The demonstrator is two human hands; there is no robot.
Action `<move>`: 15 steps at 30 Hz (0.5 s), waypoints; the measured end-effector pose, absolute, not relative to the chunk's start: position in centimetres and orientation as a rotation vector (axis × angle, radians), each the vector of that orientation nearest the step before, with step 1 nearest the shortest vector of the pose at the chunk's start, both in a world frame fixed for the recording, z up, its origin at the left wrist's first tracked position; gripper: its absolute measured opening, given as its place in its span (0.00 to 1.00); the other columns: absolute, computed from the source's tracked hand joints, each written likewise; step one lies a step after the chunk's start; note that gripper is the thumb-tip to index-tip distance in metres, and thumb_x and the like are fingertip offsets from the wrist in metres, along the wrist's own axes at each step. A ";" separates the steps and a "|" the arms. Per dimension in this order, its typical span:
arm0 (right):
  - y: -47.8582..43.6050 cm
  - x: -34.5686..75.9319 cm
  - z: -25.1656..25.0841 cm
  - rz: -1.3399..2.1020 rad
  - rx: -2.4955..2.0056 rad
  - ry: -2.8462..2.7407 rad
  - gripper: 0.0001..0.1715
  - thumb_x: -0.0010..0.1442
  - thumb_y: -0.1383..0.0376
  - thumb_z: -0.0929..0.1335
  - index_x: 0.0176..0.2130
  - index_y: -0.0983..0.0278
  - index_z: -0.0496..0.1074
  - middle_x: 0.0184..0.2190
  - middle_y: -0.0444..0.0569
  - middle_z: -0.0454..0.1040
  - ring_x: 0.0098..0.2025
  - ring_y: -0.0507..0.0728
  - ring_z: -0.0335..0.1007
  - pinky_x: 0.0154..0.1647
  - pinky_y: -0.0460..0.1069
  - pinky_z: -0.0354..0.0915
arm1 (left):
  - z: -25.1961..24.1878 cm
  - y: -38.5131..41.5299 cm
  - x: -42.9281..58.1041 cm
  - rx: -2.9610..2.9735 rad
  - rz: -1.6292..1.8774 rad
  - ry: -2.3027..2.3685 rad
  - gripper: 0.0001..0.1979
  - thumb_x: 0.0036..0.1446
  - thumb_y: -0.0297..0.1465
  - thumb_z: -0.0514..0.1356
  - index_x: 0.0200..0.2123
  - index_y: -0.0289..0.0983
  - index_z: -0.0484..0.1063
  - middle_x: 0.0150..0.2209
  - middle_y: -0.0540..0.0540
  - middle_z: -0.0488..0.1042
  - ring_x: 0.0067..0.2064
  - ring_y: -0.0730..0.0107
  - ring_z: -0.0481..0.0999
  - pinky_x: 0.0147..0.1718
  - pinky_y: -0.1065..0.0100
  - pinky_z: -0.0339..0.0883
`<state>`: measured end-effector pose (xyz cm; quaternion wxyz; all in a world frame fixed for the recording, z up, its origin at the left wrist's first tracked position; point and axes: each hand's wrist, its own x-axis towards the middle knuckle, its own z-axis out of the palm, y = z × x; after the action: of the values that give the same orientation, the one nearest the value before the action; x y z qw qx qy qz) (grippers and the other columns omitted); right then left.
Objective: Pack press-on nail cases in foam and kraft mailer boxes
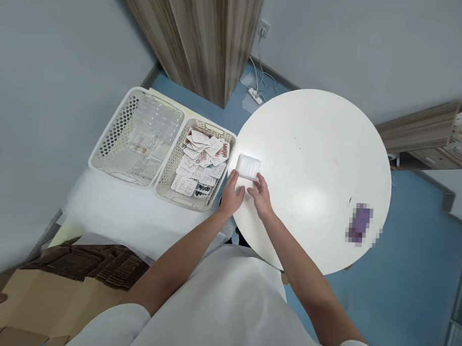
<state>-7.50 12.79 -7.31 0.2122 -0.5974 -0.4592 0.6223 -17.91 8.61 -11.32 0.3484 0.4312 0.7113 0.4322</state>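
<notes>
A small, flat whitish packet (pixel 249 166), slightly see-through with faint rows in it, lies near the left edge of the round white table (pixel 311 145). At its near left corner are the fingertips of my left hand (pixel 231 195), with the thumb held apart. My right hand (pixel 261 197) reaches its near right corner, fingers stretched and thumb apart. Both hands seem to touch the packet's near edge without being wrapped round it. Left of the table, a basket (pixel 162 191) holds a heap of printed cards (pixel 197 161), one showing dark pieces in rows.
Farther left, a second white basket (pixel 97 155) contains clear plastic boxes (pixel 153 125). White film (pixel 112 204) spreads before the baskets, above folded cardboard (pixel 60 298). A blurred purple object (pixel 360 223) lies on the table's right. Behind are a wooden cabinet (pixel 208 46) and power strip (pixel 255 96).
</notes>
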 end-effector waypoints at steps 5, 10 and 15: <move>11.1 -6.7 -7.3 1.699 -1.696 -1.295 0.45 0.48 0.59 0.66 0.59 0.48 0.41 0.63 0.41 0.33 0.60 0.59 0.44 0.55 0.55 0.54 | -11.5 7.7 -17.9 1.116 1.130 1.814 0.32 0.52 0.29 0.54 0.59 0.40 0.46 0.61 0.44 0.47 0.62 0.61 0.46 0.57 0.57 0.49; 9.8 -5.3 -6.9 1.766 -1.737 -1.283 0.45 0.48 0.59 0.65 0.60 0.50 0.41 0.62 0.44 0.41 0.59 0.58 0.47 0.54 0.55 0.56 | -11.7 6.4 -17.1 1.067 1.112 1.804 0.33 0.53 0.29 0.54 0.60 0.40 0.43 0.62 0.44 0.44 0.62 0.61 0.44 0.57 0.57 0.50; 8.4 -2.4 -6.2 1.897 -1.753 -1.338 0.45 0.50 0.57 0.64 0.61 0.56 0.38 0.60 0.51 0.50 0.54 0.57 0.58 0.49 0.52 0.61 | -10.7 4.8 -15.4 0.980 1.072 1.778 0.34 0.52 0.28 0.54 0.60 0.41 0.43 0.61 0.43 0.49 0.60 0.61 0.52 0.55 0.59 0.54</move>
<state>-2.44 8.37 -6.19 0.1161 -0.5984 -0.4568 0.6479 -15.40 4.77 -10.71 0.4101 0.3893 0.7063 0.4259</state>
